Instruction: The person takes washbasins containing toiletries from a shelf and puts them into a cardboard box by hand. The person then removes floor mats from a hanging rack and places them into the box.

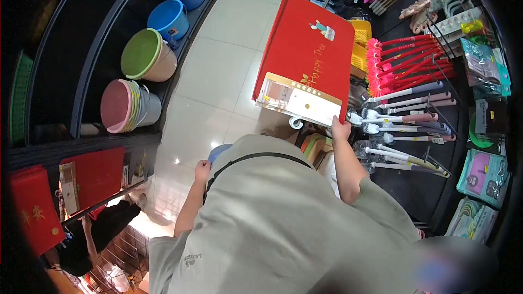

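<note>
The right hand [341,129], grip narrow, holds the red mat [299,38], already raised, not set down; the left hand's [202,172] grip, beside a blue item [219,152], is indeterminable.

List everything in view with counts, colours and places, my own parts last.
Mat: one, red, in right hand
Hanger: one, white and gold, on mat's near edge
Buckets: several, blue, red, green, pink, left shelf
Hung mats: at least two, red, lower left
Basket: one, green, far left
Yellow baskets: at least two, beyond mat
Red brushes: several, red and pink, right
Pale brushes: several, white and grey, right
Packs: several, mixed, far right
Blue item: one, beside left hand
Floor: pale, centre
Other person: one, black clothes, lower left
Shirt: one, grey-green
Hands: two, left, right
</note>
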{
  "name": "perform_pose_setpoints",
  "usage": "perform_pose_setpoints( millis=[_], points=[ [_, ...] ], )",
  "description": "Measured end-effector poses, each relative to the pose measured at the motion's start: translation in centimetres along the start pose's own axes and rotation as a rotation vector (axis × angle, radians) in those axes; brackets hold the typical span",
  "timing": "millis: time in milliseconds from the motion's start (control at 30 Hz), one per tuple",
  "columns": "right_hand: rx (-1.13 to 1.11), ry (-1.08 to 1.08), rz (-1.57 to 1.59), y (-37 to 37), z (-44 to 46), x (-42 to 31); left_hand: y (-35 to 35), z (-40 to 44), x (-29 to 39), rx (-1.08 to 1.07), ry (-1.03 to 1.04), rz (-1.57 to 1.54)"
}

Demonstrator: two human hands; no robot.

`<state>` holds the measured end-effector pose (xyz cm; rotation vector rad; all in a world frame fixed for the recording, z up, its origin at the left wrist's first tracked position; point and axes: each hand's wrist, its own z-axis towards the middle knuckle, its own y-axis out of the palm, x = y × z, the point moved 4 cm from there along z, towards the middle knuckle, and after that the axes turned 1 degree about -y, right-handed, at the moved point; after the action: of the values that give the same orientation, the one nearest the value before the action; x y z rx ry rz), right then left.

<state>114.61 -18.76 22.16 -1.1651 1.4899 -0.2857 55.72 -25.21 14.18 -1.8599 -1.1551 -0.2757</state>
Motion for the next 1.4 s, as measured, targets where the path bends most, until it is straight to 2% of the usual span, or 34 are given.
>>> perform_pose_setpoints(
  millis=[100,167,200,267,367,467,667,733,933,1000,1100,1167,1200,1267,1333,1400],
  points=[
    [0.007,-0.012,-0.003,0.0,0.7,0.6,0.5,0.9,1.3,-0.056,0.013,0.059],
    [0.008,-0.067,0.243,0.6,1.2,1.1,0.8,1.4,2.2,-0.002,0.111,0.084],
    [0.012,-0.062,0.243,0.2,0.9,1.0,0.9,1.6,2.3,-0.006,0.114,0.088],
    [-0.254,0.117,0.646,0.2,-0.2,-0.1,1.1,2.4,2.8,-0.033,0.113,0.085],
    [-0.328,0.181,0.835,-1.0,-2.2,-2.5,1.3,3.0,3.6,-0.062,0.132,0.089],
    [-0.325,0.167,0.985,-1.4,-2.8,-4.0,1.5,3.3,4.3,-0.075,0.148,0.100],
    [-0.292,0.037,1.072,-3.4,-3.4,-8.4,2.0,3.5,4.8,-0.088,0.151,0.078],
    [-0.320,-0.104,1.120,-4.4,-4.1,-10.7,2.2,3.6,4.4,-0.092,0.159,0.069],
    [-0.383,-0.286,1.303,-5.9,-6.6,-19.3,2.4,3.2,3.5,-0.101,0.164,0.045],
    [-0.452,-0.463,1.304,-5.7,-7.8,-22.9,1.9,2.4,4.5,-0.096,0.160,0.047],
    [-0.598,-0.571,1.307,-5.1,-10.8,-27.4,1.3,1.4,4.9,-0.065,0.100,0.082],
    [-0.710,-0.682,1.249,-4.9,-13.5,-30.0,1.0,1.1,4.9,-0.072,0.169,-0.012],
    [-0.740,-0.683,1.246,-4.6,-14.7,-30.9,0.8,0.8,4.7,-0.053,0.155,-0.024],
    [-0.807,-0.849,1.204,-4.2,-17.3,-32.7,0.1,0.2,4.2,-0.026,0.132,-0.129],
    [-0.891,-0.877,1.204,-3.7,-19.0,-34.0,-1.0,-1.1,4.7,-0.001,0.065,-0.252],
    [-0.945,-1.150,1.121,-3.9,-21.3,-35.1,-2.9,-2.1,5.0,0.022,0.001,-0.375]
  ],
)
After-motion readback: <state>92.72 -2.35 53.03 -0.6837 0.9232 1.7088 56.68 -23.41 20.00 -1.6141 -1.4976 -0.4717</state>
